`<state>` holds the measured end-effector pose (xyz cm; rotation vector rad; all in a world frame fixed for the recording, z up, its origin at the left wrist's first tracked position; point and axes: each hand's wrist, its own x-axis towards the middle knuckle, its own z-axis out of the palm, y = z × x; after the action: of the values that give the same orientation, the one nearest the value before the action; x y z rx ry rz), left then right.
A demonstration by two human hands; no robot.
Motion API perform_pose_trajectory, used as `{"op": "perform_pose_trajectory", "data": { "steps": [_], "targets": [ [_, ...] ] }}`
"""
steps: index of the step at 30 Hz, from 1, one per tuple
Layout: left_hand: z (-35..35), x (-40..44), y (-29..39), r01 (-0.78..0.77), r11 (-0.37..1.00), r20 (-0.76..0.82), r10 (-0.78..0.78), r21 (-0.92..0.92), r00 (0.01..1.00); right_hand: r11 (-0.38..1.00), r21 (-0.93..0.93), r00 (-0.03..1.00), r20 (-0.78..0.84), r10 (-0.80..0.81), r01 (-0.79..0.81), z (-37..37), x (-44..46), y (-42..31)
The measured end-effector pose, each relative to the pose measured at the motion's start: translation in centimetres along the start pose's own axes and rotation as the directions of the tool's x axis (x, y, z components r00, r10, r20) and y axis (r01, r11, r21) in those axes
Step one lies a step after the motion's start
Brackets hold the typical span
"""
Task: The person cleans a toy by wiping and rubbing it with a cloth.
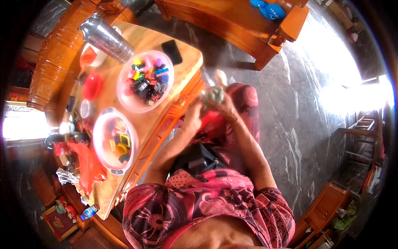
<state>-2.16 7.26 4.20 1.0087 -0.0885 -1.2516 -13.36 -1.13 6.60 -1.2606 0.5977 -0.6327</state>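
Note:
Above my lap, both hands are together around a blurred grey-green thing (pixel 214 95), soft like a bunched cloth; its exact kind does not show. My right hand (pixel 227 107) is closed on its right side. On the other side, my left hand (pixel 194 117) curls in against it, its fingers smeared and partly hidden. Just beyond the hands is a pale, blurred shape (pixel 220 77) that I cannot make out. My knee in red patterned trousers (pixel 245 98) lies to the right, and a black pouch (pixel 201 159) rests at my waist.
A wooden table (pixel 145 124) stands at the left with a pink basin (pixel 120 97) of colourful small pieces and a second basin (pixel 96 137). A clear pitcher (pixel 110 40), a black phone-like slab (pixel 172 51) and a red bowl (pixel 92 86) are on it. A wooden bench (pixel 232 20) stands ahead.

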Motion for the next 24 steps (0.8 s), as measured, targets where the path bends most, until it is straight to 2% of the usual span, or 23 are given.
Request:
{"op": "perform_pose_trajectory", "data": {
  "steps": [4,7,9,13,15,19,21,24],
  "targets": [
    [0.4,-0.1,0.1,0.022,0.999,-0.002,-0.022,-0.031,1.000,0.999,-0.031,0.999,-0.042,-0.028,0.027,-0.2,0.4,1.1],
    [0.5,-0.2,0.1,0.019,1.000,0.019,-0.019,-0.004,1.000,0.990,-0.086,0.989,-0.087,-0.119,0.111,-0.4,0.7,2.0],
    [0.8,-0.5,0.1,0.014,1.000,0.075,-0.015,0.014,0.997,0.964,-0.223,0.970,-0.160,-0.181,0.143,-0.6,0.8,2.2],
    [-0.4,0.7,-1.0,-0.009,0.997,0.094,0.001,0.082,0.996,0.941,-0.308,0.943,-0.246,-0.222,0.141,-0.7,1.2,2.5],
    [-0.7,0.9,-1.2,-0.067,0.995,0.095,0.061,0.068,0.994,0.980,-0.193,0.954,-0.280,-0.108,0.054,-0.6,1.4,2.4],
    [-0.2,0.6,-1.0,-0.096,0.992,0.048,0.093,0.080,0.995,0.998,-0.061,0.973,-0.230,-0.010,-0.004,-0.4,0.8,0.7],
    [-0.1,0.1,-0.5,-0.100,0.994,0.059,0.097,0.050,0.994,0.999,0.017,0.989,-0.139,0.050,-0.048,-0.7,1.0,1.6],
    [-0.9,0.3,-0.5,-0.069,0.997,0.085,0.066,0.033,0.994,0.997,0.027,0.997,-0.049,0.067,-0.066,-1.0,1.0,2.3]
  ]
}}
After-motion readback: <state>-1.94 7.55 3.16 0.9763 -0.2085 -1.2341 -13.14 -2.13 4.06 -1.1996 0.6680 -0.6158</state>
